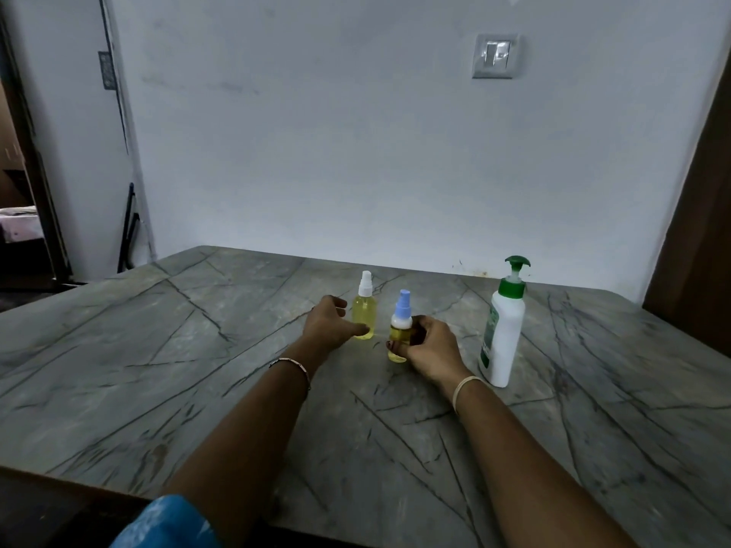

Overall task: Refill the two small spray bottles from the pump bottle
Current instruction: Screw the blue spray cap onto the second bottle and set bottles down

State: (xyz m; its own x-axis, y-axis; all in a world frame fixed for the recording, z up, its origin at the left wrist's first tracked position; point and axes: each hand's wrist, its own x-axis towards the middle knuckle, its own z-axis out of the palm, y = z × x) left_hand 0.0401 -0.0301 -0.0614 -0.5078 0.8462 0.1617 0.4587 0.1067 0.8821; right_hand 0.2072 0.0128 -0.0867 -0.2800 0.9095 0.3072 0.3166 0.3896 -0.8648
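A pale, scuffed wall (356,152) fills the background, with a dark doorway (19,191) at far left and a brown wooden panel (700,231) at far right. In front of the wall lies a wide grey surface (158,369) with dark marble-like veins, and two bare forearms reach out over it from the near edge.

The white pump bottle (504,334), with a green collar and pump head, stands upright on the right side of the surface, just right of the right hand and apart from it.

The left hand (326,324) is released. Its fingers are loosely bent beside the white-capped spray bottle (364,310), and its thumb tip is at the bottle's lower front. This bottle stands upright near the middle of the surface and holds yellow liquid.

The right hand (431,348) grips the blue-capped spray bottle (400,324), fingers curled round its yellow body. This bottle sits just right of the other and nearer the camera, its base at the surface.

A thin bracelet (292,363) circles the left wrist and a pale band (464,385) the right. A light switch (496,56) is set high on the wall.
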